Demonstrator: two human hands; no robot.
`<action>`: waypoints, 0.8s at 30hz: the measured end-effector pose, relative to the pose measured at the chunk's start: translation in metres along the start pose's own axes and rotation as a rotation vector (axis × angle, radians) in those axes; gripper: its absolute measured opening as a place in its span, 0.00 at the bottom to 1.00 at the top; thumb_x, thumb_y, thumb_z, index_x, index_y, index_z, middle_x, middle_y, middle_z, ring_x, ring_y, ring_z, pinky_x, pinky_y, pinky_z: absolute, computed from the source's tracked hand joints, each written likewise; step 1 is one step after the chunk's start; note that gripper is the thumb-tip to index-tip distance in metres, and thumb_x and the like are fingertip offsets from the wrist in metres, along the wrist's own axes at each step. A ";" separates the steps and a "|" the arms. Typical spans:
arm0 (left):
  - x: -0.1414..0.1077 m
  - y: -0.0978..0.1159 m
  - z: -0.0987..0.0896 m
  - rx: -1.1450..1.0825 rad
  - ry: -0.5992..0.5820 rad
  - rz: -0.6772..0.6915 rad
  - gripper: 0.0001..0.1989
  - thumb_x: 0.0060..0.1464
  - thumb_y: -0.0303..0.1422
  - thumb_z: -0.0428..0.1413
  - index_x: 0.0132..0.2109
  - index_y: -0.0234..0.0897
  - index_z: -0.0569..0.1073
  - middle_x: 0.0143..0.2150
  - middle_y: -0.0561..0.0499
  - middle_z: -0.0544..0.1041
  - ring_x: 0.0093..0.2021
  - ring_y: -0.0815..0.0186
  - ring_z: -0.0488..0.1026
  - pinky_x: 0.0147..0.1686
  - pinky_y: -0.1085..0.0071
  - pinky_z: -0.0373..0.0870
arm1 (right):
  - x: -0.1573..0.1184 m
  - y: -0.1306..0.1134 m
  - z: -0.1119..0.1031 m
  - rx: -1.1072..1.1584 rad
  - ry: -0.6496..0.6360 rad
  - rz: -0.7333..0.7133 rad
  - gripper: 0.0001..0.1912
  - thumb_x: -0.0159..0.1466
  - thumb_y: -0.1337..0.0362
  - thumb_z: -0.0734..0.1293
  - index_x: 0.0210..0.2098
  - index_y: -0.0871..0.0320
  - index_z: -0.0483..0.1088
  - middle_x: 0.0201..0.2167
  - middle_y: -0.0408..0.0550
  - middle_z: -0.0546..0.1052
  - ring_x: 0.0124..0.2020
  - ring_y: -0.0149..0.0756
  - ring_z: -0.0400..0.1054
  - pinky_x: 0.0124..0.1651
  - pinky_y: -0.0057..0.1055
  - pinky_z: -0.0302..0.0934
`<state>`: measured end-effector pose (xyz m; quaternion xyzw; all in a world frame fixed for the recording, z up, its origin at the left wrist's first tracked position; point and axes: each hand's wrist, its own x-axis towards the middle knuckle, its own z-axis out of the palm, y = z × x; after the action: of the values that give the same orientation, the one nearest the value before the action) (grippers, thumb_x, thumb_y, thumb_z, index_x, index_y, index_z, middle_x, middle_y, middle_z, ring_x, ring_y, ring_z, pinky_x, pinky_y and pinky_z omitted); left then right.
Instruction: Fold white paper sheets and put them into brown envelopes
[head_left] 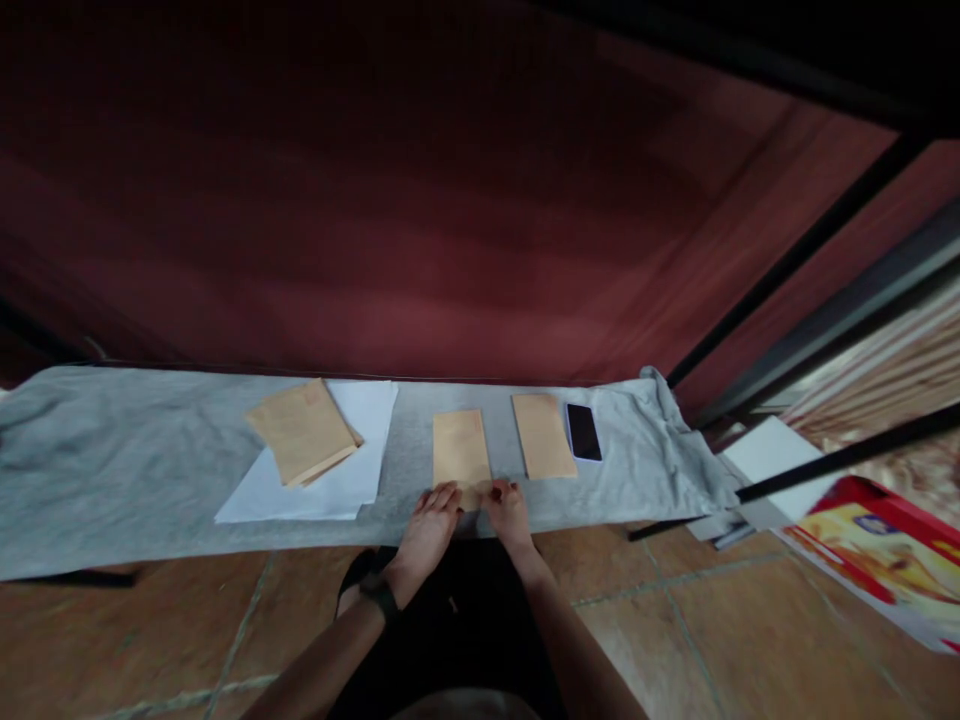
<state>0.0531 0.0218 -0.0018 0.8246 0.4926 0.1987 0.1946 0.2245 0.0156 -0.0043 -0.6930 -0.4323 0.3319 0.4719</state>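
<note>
A brown paper envelope point(460, 447) lies on the grey cloth in front of me, its near end between my hands. My left hand point(433, 517), with a dark watch on the wrist, grips the near left corner with its fingers over the paper. At the near right corner, my right hand point(508, 512) pinches the edge with curled fingers. To the right rests a small stack of brown envelopes point(544, 436). On the left, a looser pile of brown envelopes point(304, 432) partly covers white paper sheets point(300, 507).
A phone point(583, 432) lies beside the right stack. Grey cloth point(150, 470) covers the narrow table, which stands against a dark red surface point(420, 250). A red and yellow box point(885, 560) and a white board point(776, 465) are at the right, beyond the table's end.
</note>
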 end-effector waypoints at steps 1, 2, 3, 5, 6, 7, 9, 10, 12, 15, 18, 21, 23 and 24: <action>0.000 0.000 0.001 -0.035 0.029 -0.017 0.16 0.61 0.30 0.50 0.55 0.38 0.73 0.64 0.42 0.70 0.63 0.56 0.67 0.63 0.54 0.62 | 0.002 -0.001 0.000 0.046 0.001 0.015 0.05 0.54 0.61 0.68 0.31 0.53 0.70 0.30 0.47 0.74 0.38 0.41 0.71 0.47 0.36 0.66; 0.000 -0.001 0.002 -0.077 0.065 -0.041 0.17 0.61 0.31 0.51 0.55 0.38 0.72 0.65 0.42 0.68 0.64 0.56 0.66 0.63 0.55 0.62 | 0.002 -0.001 0.001 0.096 -0.001 0.032 0.07 0.54 0.60 0.68 0.32 0.53 0.69 0.30 0.46 0.74 0.37 0.41 0.71 0.45 0.36 0.67; 0.000 -0.002 0.003 -0.123 0.106 -0.070 0.17 0.60 0.31 0.51 0.56 0.39 0.72 0.66 0.43 0.66 0.64 0.57 0.66 0.64 0.56 0.62 | 0.002 -0.002 0.003 0.145 -0.007 0.049 0.09 0.54 0.58 0.68 0.33 0.53 0.69 0.30 0.45 0.74 0.35 0.40 0.71 0.42 0.36 0.68; 0.002 -0.005 0.006 -0.209 0.185 -0.144 0.19 0.59 0.29 0.52 0.57 0.38 0.71 0.68 0.42 0.64 0.65 0.57 0.64 0.64 0.57 0.63 | -0.003 -0.004 0.008 0.241 -0.026 0.082 0.14 0.55 0.54 0.67 0.38 0.53 0.67 0.30 0.44 0.75 0.32 0.39 0.72 0.37 0.37 0.70; 0.004 -0.007 0.007 -0.243 0.212 -0.184 0.19 0.58 0.29 0.52 0.56 0.38 0.71 0.67 0.42 0.64 0.65 0.56 0.65 0.64 0.57 0.63 | -0.008 -0.004 0.011 0.315 -0.036 0.112 0.16 0.55 0.53 0.67 0.40 0.53 0.67 0.31 0.44 0.75 0.31 0.38 0.72 0.36 0.38 0.70; 0.005 -0.008 0.008 -0.270 0.228 -0.217 0.19 0.57 0.28 0.53 0.56 0.37 0.72 0.66 0.42 0.66 0.65 0.56 0.65 0.64 0.56 0.63 | -0.012 -0.005 0.015 0.416 -0.045 0.155 0.17 0.55 0.52 0.67 0.41 0.53 0.67 0.31 0.44 0.76 0.31 0.37 0.73 0.37 0.39 0.71; 0.008 -0.011 0.009 -0.314 0.228 -0.248 0.18 0.55 0.27 0.53 0.54 0.38 0.74 0.64 0.42 0.68 0.63 0.55 0.67 0.64 0.55 0.63 | -0.022 -0.005 0.023 0.664 -0.068 0.287 0.19 0.51 0.51 0.71 0.37 0.53 0.67 0.32 0.44 0.76 0.32 0.37 0.74 0.40 0.40 0.71; 0.009 -0.011 0.010 -0.331 0.220 -0.248 0.18 0.55 0.27 0.54 0.53 0.38 0.74 0.63 0.43 0.69 0.63 0.56 0.68 0.64 0.55 0.63 | -0.025 -0.006 0.028 0.749 -0.082 0.344 0.19 0.49 0.51 0.73 0.33 0.54 0.67 0.30 0.44 0.76 0.32 0.37 0.74 0.41 0.40 0.71; 0.010 -0.013 0.011 -0.359 0.212 -0.239 0.18 0.55 0.28 0.53 0.53 0.39 0.74 0.63 0.44 0.69 0.63 0.56 0.67 0.64 0.55 0.62 | -0.029 -0.008 0.037 0.801 -0.103 0.407 0.20 0.46 0.51 0.76 0.27 0.55 0.67 0.26 0.44 0.75 0.30 0.38 0.73 0.40 0.40 0.71; 0.009 -0.017 0.013 -0.389 0.260 -0.269 0.18 0.56 0.32 0.53 0.53 0.40 0.74 0.63 0.44 0.69 0.63 0.57 0.67 0.65 0.55 0.61 | -0.025 -0.010 0.041 0.785 -0.080 0.407 0.21 0.44 0.51 0.77 0.23 0.55 0.65 0.21 0.41 0.73 0.27 0.37 0.72 0.36 0.38 0.72; 0.007 -0.025 0.013 -0.404 0.308 -0.295 0.18 0.57 0.36 0.52 0.53 0.40 0.74 0.62 0.45 0.71 0.63 0.57 0.67 0.64 0.55 0.62 | -0.009 -0.010 0.026 0.799 -0.017 0.381 0.21 0.44 0.52 0.78 0.23 0.55 0.64 0.20 0.39 0.72 0.26 0.35 0.72 0.37 0.37 0.72; 0.004 -0.035 0.011 -0.419 0.272 -0.251 0.17 0.57 0.35 0.51 0.51 0.40 0.75 0.60 0.45 0.73 0.60 0.58 0.70 0.62 0.56 0.66 | 0.012 -0.005 -0.010 0.813 0.039 0.339 0.20 0.44 0.53 0.78 0.23 0.55 0.65 0.20 0.39 0.72 0.27 0.35 0.73 0.40 0.37 0.73; 0.002 -0.039 0.011 -0.413 0.246 -0.220 0.16 0.57 0.35 0.51 0.50 0.40 0.76 0.59 0.46 0.73 0.58 0.59 0.72 0.61 0.57 0.67 | 0.025 0.002 -0.038 0.819 0.075 0.321 0.19 0.45 0.54 0.77 0.24 0.55 0.66 0.22 0.41 0.74 0.29 0.36 0.74 0.42 0.37 0.73; 0.001 -0.040 0.011 -0.402 0.243 -0.209 0.16 0.57 0.35 0.50 0.49 0.40 0.76 0.59 0.46 0.73 0.58 0.59 0.72 0.61 0.56 0.67 | 0.031 0.005 -0.051 0.823 0.087 0.315 0.18 0.45 0.55 0.77 0.24 0.55 0.66 0.23 0.41 0.75 0.30 0.36 0.75 0.42 0.37 0.73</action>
<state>0.0300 0.0393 -0.0315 0.6840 0.5454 0.3692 0.3137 0.2825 0.0241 0.0061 -0.5181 -0.1331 0.5148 0.6699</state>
